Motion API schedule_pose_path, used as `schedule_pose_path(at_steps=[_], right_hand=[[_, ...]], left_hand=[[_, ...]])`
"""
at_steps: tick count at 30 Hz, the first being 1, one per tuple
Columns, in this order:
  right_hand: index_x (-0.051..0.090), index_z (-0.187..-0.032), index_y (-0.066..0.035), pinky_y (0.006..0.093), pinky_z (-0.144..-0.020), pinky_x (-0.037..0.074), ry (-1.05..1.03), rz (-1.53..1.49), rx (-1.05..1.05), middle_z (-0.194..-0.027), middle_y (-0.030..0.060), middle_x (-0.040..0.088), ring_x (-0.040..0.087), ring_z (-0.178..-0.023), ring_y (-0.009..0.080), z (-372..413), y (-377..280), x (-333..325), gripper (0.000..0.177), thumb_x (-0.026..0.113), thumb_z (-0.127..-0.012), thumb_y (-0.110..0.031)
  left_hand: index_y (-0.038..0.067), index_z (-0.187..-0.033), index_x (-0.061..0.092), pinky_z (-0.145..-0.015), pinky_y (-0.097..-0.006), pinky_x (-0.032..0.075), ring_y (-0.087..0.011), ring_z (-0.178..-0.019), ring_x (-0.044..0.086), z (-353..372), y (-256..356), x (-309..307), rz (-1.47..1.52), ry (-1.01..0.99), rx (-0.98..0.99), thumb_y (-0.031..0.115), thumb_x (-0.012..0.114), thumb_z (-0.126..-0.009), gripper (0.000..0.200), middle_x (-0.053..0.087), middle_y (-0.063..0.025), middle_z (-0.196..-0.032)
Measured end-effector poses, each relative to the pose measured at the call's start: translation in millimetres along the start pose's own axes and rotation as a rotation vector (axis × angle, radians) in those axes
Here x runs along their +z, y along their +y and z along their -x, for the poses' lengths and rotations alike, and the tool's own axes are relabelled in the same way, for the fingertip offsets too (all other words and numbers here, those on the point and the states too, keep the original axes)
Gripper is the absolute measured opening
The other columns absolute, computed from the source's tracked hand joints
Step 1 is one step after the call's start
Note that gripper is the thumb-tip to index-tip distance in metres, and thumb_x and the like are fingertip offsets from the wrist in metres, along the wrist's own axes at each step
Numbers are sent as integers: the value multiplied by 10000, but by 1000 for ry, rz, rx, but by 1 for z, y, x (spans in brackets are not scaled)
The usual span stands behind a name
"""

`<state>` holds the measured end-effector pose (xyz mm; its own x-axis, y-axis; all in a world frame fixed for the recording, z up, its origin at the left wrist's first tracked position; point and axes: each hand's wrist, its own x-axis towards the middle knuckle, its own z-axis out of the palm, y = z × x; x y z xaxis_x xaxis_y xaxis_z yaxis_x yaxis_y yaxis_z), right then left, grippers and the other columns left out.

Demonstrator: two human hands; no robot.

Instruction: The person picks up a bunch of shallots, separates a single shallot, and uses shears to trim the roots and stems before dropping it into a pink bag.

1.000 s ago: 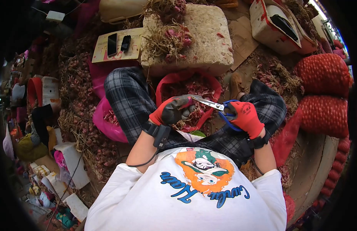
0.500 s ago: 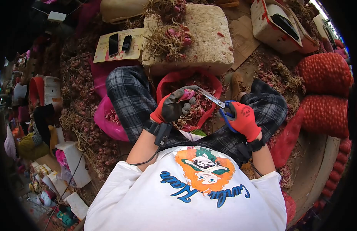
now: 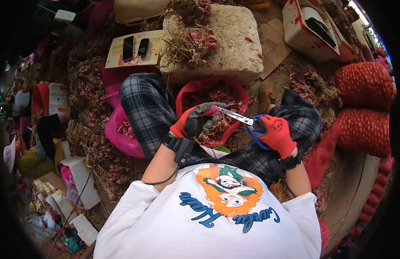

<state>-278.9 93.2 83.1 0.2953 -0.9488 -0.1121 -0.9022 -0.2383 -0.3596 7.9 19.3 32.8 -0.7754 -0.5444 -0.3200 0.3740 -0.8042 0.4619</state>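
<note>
My left hand [image 3: 192,121], in a red and grey-black coated glove, grips a pink-purple shallot [image 3: 214,110] between thumb and fingers. Blue-handled scissors [image 3: 242,118] are in my right hand [image 3: 276,133], also gloved in red, with its fingers through the handle loops. The scissor tips point left and meet the end of the shallot at my left fingertips. Below both hands, between my knees, sits a red-rimmed container [image 3: 242,91] with shallots and dry trimmings in it.
A foam block [image 3: 234,39] with bunched dried shallots [image 3: 193,45] stands ahead. Left of it, a board [image 3: 115,54] carries a phone [image 3: 128,48] and a small black device [image 3: 143,46]. Shallot heaps [image 3: 85,99] and a pink bag [image 3: 120,134] lie left; full red net sacks [image 3: 364,129] right.
The scissor tips have dropped slightly to the shallot's end, and my left hand has tilted a little. My right hand has shifted slightly down and right.
</note>
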Motion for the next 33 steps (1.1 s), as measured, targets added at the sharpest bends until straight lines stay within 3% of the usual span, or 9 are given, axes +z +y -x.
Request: schedule_pose_path(at_steps=[4,7,10,13,16,19,24,28,33], right_hand=[[608,-1006,-85,378,-734,475,-55,31,23,-966,84,638,617,-870,270,2,2,-2,466,729,-685,-400],[602,-994,-91,378,-721,475,-45,76,-16,-938,78,633,616,-854,267,3,5,-2,456,743,-662,-370],[594,-964,-99,377,-700,473,-44,147,-51,-898,73,625,614,-828,266,4,5,-5,437,757,-641,-344],[585,-938,-104,375,-679,469,-43,186,-70,-864,70,619,611,-810,266,5,8,-2,420,763,-632,-331],[589,-909,-98,375,-650,467,-29,181,-68,-828,72,623,614,-775,274,6,9,5,382,761,-645,-313],[609,-885,-83,379,-616,471,33,111,-61,-776,79,634,621,-716,288,3,3,4,322,756,-678,-281],[635,-960,-74,375,-668,493,-1,-126,20,-837,101,656,634,-770,306,-1,-9,-1,345,743,-715,-293],[614,-982,-88,382,-657,493,206,-240,56,-864,97,651,637,-753,292,-4,-16,15,411,713,-732,-399],[636,-1035,-91,377,-724,504,142,-204,224,-927,121,663,643,-846,307,-3,-48,24,459,765,-695,-371]], left_hand=[[8,-1268,508,-560,-141,431,-33,-785,589,1,0,3,-36,39,-14,378,503,-947,490,612,0,-950],[-26,-1271,490,-494,-131,410,-41,-563,515,1,0,16,-67,203,-50,366,511,-931,519,599,-35,-800],[-25,-1258,503,-480,-138,379,-40,-542,482,1,-3,6,-117,129,-62,376,501,-936,514,590,-31,-798],[28,-1243,537,-573,-131,411,-22,-753,565,2,-7,-8,-65,24,-47,393,483,-955,468,605,0,-943],[35,-1267,514,-591,-154,420,-38,-719,540,0,-6,-20,-23,-143,-51,389,468,-963,469,596,-16,-934],[-7,-1291,462,-580,-217,425,-88,-694,523,-4,-11,-9,38,-29,-3,367,477,-963,498,580,-34,-877],[39,-1380,340,-779,-285,476,-136,-913,571,-11,-17,-4,-265,29,146,358,475,-971,536,575,-70,-1065],[66,-1421,256,-897,-330,470,-185,-1065,566,-17,-21,6,-405,157,341,363,496,-960,598,543,-102,-1197],[94,-1439,238,-965,-357,429,-207,-1161,521,-16,-21,-5,-214,102,355,470,602,-866,776,468,-108,-1332]])
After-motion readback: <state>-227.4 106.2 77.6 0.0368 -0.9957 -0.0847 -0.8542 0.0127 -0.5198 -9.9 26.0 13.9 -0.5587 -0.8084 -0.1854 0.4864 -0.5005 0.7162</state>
